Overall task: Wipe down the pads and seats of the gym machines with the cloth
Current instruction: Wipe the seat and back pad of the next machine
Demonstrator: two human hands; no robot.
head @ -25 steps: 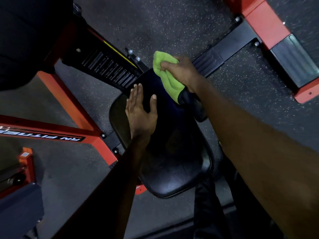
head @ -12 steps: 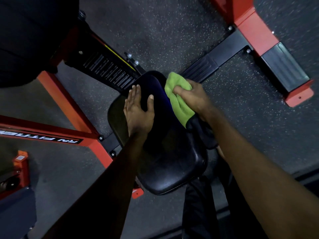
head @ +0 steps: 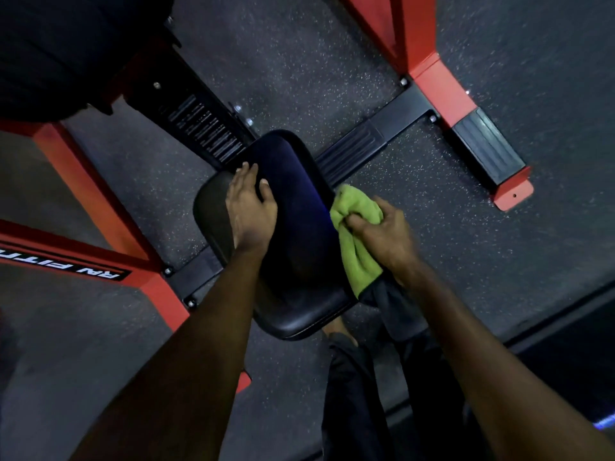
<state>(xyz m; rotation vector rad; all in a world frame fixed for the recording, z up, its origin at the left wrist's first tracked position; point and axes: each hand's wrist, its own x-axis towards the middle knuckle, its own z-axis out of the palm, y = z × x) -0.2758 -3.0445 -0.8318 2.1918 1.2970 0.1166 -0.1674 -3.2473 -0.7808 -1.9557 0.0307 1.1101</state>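
A black padded seat of a red-framed gym machine lies below me in the middle of the view. My left hand rests flat on its left upper part, fingers spread. My right hand grips a bunched green cloth against the seat's right edge. A dark part of the cloth hangs down below my wrist.
Red frame beams run at the left, with a black ribbed plate above the seat. A black crossbar leads to a red foot at the right. Speckled rubber floor surrounds it. My dark trouser leg shows below.
My right hand has drawn the green cloth from the seat's top end down along its right side toward me. The left hand has stayed flat on the seat.
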